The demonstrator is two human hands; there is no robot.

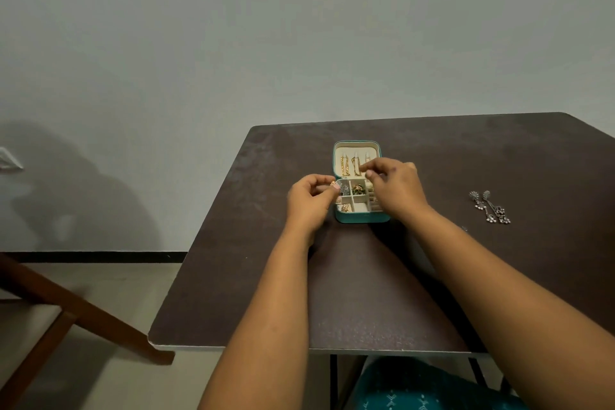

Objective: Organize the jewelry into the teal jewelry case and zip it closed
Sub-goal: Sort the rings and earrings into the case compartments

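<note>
The teal jewelry case (362, 217) lies open on the dark table (366, 293), its lid flat behind with gold chains (349, 166) hanging inside. Cream compartments hold gold, silver and green pieces (358, 189). My left hand (309, 203) is at the case's left edge, thumb and fingers pinched on a small gold piece (333, 184) over the left compartment. My right hand (396, 188) hovers over the case's right side, fingertips pinched together near the lid; whether it holds anything is unclear. A pair of long silver earrings (491, 208) lies on the table to the right.
A wooden chair frame (66, 306) stands at the lower left beside the table. The table's near edge (299, 348) runs just above my lap. A pale wall rises behind the table.
</note>
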